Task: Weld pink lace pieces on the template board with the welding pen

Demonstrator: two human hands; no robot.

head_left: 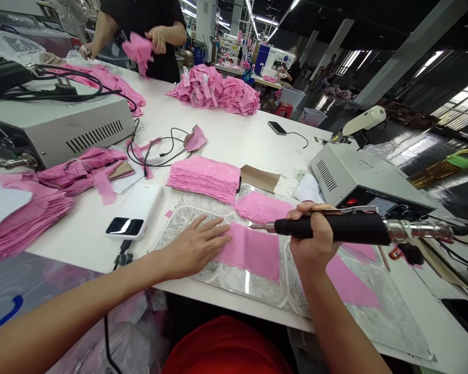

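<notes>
My left hand (pixel 197 246) lies flat with its fingers spread, the fingertips on the left edge of a pink fabric piece (pixel 262 254). That piece rests on a clear plastic mat (pixel 249 285). My right hand (pixel 315 236) is wrapped round a black pen-like tool (pixel 351 228), whose thin metal tip points left just above the fabric's top edge. Behind the piece are a thick stack of pink fabric (pixel 205 176) and a lower pink stack (pixel 261 206). More pink fabric (pixel 351 285) lies on the mat, right of my right forearm.
Grey control boxes stand at left (pixel 58 124) and right (pixel 366 171). A white power bank (pixel 136 210), looped cables and a phone (pixel 276 128) lie on the white table (pixel 234 135). Across it, a person (pixel 144 36) holds pink fabric near a pink heap (pixel 218 91).
</notes>
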